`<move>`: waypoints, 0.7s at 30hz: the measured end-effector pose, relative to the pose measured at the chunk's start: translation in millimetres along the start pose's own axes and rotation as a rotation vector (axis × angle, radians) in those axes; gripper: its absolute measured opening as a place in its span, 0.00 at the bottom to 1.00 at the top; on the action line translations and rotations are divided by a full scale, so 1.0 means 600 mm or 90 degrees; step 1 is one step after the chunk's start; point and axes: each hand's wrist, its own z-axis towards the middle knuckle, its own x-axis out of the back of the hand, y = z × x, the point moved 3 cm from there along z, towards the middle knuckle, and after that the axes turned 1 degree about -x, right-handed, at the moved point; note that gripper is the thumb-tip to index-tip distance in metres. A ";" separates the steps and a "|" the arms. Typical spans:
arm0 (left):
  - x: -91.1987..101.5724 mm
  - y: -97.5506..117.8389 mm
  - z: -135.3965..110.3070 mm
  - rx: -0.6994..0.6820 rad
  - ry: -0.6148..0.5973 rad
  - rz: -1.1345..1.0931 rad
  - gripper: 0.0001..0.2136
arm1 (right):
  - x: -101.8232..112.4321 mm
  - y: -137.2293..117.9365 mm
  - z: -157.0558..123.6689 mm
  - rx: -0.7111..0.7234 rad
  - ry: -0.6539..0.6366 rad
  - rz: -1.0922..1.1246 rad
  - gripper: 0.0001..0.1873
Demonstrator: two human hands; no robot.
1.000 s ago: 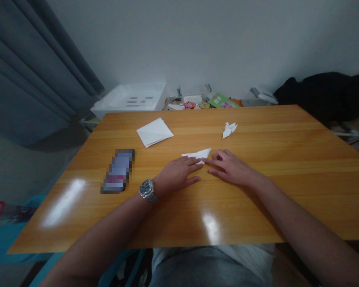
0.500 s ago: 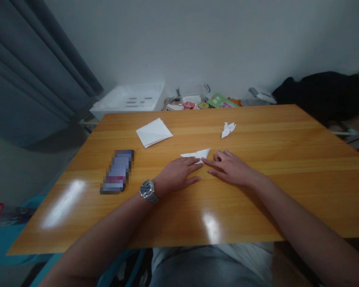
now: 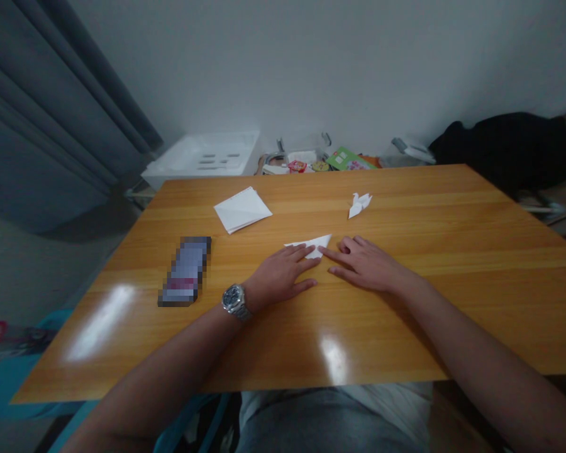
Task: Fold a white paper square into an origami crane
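A small white folded paper piece (image 3: 314, 243) lies flat on the wooden table (image 3: 453, 251). My left hand (image 3: 278, 277), with a metal watch (image 3: 234, 300) on its wrist, lies flat with fingers stretched out and fingertips pressing the paper's near edge. My right hand (image 3: 363, 263) also lies flat, its index fingertip touching the paper's right corner. Neither hand grips anything.
A folded white paper sheet (image 3: 242, 209) lies at the back left, a small finished paper figure (image 3: 359, 204) at the back centre. A blurred-out phone (image 3: 185, 270) rests left of my left hand. Clutter, a white box (image 3: 202, 156) and a dark bag (image 3: 504, 148) stand behind the table.
Almost nothing moved; my left fingers have crept slightly forward over the paper, and both hands stay pressed on it.
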 end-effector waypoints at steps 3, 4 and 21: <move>0.001 0.000 0.002 0.002 -0.006 -0.003 0.27 | -0.003 0.001 0.000 -0.008 -0.007 -0.016 0.29; 0.001 0.000 0.002 0.003 -0.010 -0.002 0.27 | -0.003 0.001 0.000 -0.008 -0.010 -0.020 0.29; 0.003 0.001 0.002 0.007 -0.009 0.008 0.27 | -0.003 0.021 -0.002 -0.073 -0.032 -0.065 0.31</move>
